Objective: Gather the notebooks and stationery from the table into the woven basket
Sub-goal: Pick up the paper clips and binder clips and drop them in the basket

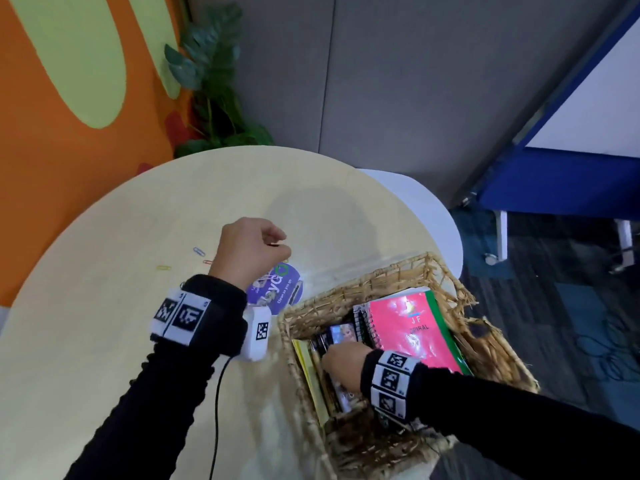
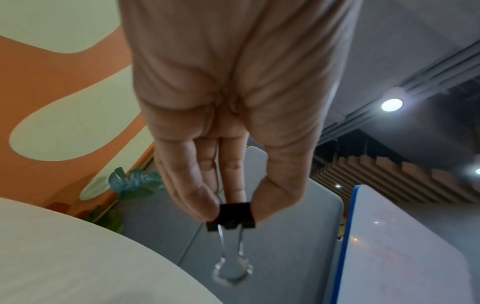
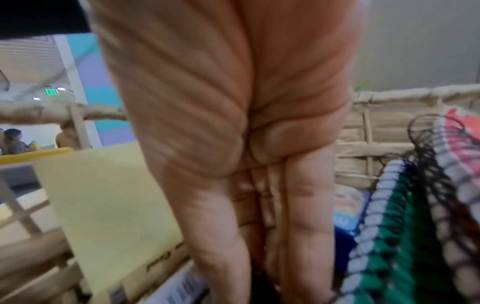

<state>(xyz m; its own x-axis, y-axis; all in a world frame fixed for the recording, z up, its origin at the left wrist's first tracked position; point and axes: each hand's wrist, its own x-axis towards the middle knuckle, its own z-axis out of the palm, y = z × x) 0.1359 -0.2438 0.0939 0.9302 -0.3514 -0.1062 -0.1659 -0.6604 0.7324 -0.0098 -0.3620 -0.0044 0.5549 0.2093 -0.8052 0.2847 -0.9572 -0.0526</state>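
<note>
The left hand (image 2: 228,127) pinches a black binder clip (image 2: 235,215) by its body between fingertips and thumb, the wire handles hanging free below. That hold looks slight: a small slip could drop the clip onto the table (image 1: 145,341), or off its edge on the way right to the basket (image 1: 446,271). The clip sits at the very tips of the fingers, above the table, left of and a little beyond the basket.

The right hand (image 1: 346,363) reaches down into the basket among upright notebooks, next to a yellow pad (image 3: 103,205) on its left and spiral bindings (image 3: 389,216) on its right. Its fingers point downward; whether they grip anything I cannot tell, since the tips are hidden. If that hand stays put, the clip could land on it or catch on the spirals.

Paper clips (image 1: 199,251) lie on the table left of the left hand, small and easy to miss. A pink notebook (image 1: 412,330) is already in the basket.
</note>
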